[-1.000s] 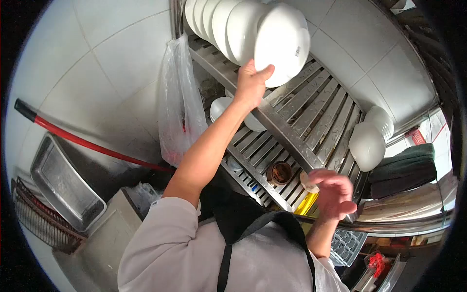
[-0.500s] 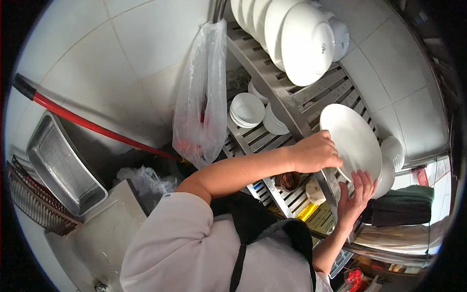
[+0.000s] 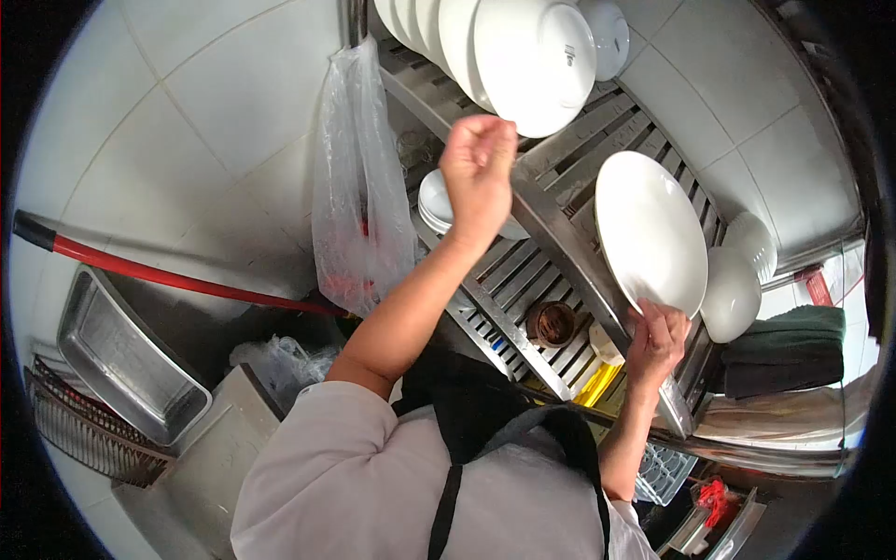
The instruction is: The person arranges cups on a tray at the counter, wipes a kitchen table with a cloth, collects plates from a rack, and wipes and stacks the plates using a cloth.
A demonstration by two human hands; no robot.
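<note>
- The right hand (image 3: 658, 338), right of centre, grasped the lower edge of a large white plate (image 3: 651, 233) between thumb and fingers.
- That plate was tilted up on its edge over the upper rack (image 3: 583, 271), its broad face showing.
- The left hand (image 3: 479, 168), above centre, had its fingers curled in, the tips at the lower rim of the nearest plate in a row of white plates (image 3: 534, 70); whether they gripped that rim could not be told.
- The row leaned together at the top of the frame, with a white bowl (image 3: 606, 37) just beside it on the right.
- Right of the large plate were a rounded white dish (image 3: 731, 295) and a ribbed stack of dishes (image 3: 752, 245), near some folded dark cloths (image 3: 786, 350).
- On the lower rack (image 3: 511, 289) were small white bowls (image 3: 436, 198), partly behind the left hand, and a round brown container (image 3: 552, 324).
- A clear plastic bag (image 3: 359, 187) hung left of the racks.
- At the left of the frame, a red pole (image 3: 182, 275) slanted above a metal tray (image 3: 131, 350).
</note>
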